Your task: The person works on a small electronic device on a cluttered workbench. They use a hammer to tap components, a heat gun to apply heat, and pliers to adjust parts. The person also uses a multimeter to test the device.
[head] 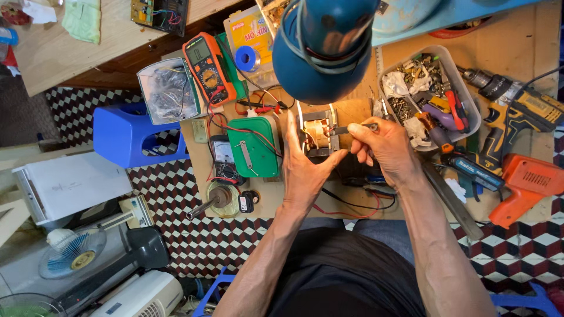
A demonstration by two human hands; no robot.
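Centrally, copper-wound transformer (318,134) on workbench (529,47), touching open-fingered left hand (305,170); right hand (385,147) just right, pinching thin dark tool (352,128) lying left-right, tip at transformer.

Transformer (319,134) between multimeter (210,67) and drill (517,111)

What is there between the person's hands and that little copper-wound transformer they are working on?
Nothing visible. The left hand rests open against the transformer, and the right hand pinches a thin dark tool whose tip reaches it. The blue lamp hangs above, not between.
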